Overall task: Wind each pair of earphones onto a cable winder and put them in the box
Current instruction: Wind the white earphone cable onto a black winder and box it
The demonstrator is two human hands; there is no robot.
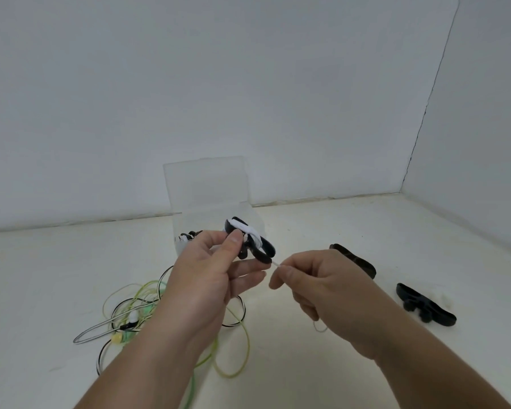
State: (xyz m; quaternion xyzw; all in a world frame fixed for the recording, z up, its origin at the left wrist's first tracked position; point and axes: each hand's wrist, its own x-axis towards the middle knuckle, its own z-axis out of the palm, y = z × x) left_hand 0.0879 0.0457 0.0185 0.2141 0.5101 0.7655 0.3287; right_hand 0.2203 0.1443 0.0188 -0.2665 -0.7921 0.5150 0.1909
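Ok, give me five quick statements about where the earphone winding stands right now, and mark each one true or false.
1. The left hand holds a black winder wrapped in white cable. True.
2. The right hand is open and idle. False: it pinches the white cable's free end beside the winder.
3. The clear box has its lid shut. False: the lid stands open.
4. Two empty winders lie on the table to the right of the hands. True.
5. Every pair is already wound. False: green earphones and striped earphones lie in a loose tangle.
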